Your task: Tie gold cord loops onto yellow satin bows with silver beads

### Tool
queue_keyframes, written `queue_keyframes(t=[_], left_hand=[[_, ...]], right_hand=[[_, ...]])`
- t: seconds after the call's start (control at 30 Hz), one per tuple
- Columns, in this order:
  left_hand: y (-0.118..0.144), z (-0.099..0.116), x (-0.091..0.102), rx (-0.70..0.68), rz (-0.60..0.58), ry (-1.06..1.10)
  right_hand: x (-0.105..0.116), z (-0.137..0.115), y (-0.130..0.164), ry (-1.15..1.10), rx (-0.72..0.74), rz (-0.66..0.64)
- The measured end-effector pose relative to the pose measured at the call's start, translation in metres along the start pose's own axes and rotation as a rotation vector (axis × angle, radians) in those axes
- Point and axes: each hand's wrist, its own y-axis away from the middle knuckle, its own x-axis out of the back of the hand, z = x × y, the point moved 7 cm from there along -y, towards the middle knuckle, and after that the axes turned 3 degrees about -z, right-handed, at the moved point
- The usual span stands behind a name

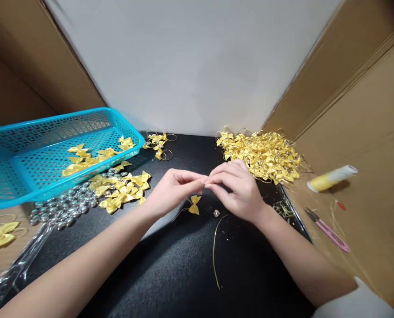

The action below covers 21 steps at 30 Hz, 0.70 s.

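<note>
Both hands meet over the middle of the black mat (pixel 170 265). The left hand (pixel 170 192) and the right hand (pixel 239 190) pinch their fingertips narrowly together, touching tip to tip; what they grip is too thin to see, though it is probably the gold thread from which a small yellow bow (pixel 194 205) hangs just below them. Beside the bow a clear bead (pixel 216 213) lies on the mat, and a loose gold thread (pixel 215 251) curves toward the near edge. At the far right corner sits a heap of finished bows (pixel 266 154). Along the left edge a blue basket (pixel 24 176) holds a few bows, with loose bows (pixel 124 190) and clear beads (pixel 61 207) just beside it. Off the mat's right edge, on cardboard, lie a thread spool (pixel 332 177) and pink snips (pixel 329 230).
</note>
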Motion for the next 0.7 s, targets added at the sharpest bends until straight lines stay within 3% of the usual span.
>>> queue_keyframes(t=[0.1, 0.27, 0.4, 0.7], left_hand=[[0.0, -0.001, -0.006, -0.017, -0.113, -0.18], [-0.005, -0.009, -0.002, -0.04, -0.068, -0.011], [-0.007, -0.014, -0.002, -0.078, -0.038, 0.056], [-0.004, 0.004, 0.0, -0.151, -0.006, -0.16]], right_hand=[[0.0, 0.011, -0.002, -0.075, -0.114, -0.033], [-0.009, 0.035, 0.0, -0.421, -0.332, -0.076], [-0.02, 0.037, 0.003, -0.532, -0.372, -0.18], [-0.021, 0.036, 0.004, -0.53, -0.382, -0.18]])
